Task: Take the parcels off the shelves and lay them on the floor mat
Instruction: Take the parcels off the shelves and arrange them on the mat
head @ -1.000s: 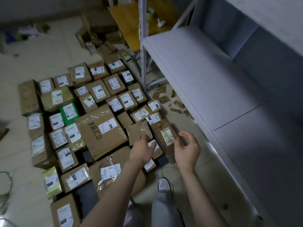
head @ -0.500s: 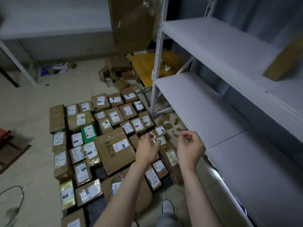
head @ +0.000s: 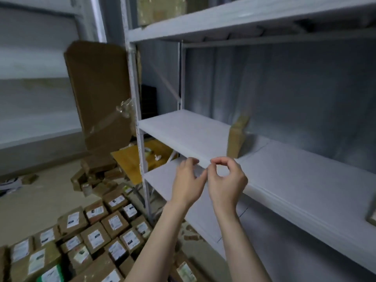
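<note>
**Parcel (head: 237,137) stands on middle shelf (head: 183,127)**

It sits just beyond both raised hands. The left hand (head: 187,180) is loosely curled and holds nothing. The right hand (head: 225,180) is curled, thumb meeting forefinger, and empty. Labelled parcels (head: 95,239) cover the floor (head: 40,200) below left.
</note>
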